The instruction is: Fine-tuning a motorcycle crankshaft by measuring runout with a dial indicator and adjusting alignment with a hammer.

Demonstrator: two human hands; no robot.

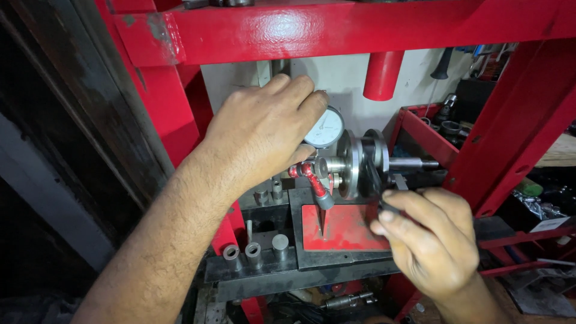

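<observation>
Tightly: both hands (264, 132) (432, 240) around crankshaft (360, 162), frame-hemmed.

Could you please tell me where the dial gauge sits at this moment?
In the head view the dial gauge sits just above centre, under the fingertips of the left hand and immediately left of the crankshaft.

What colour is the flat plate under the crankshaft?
Red, set on a dark steel base; the head view shows the plate below the crankshaft.
</observation>
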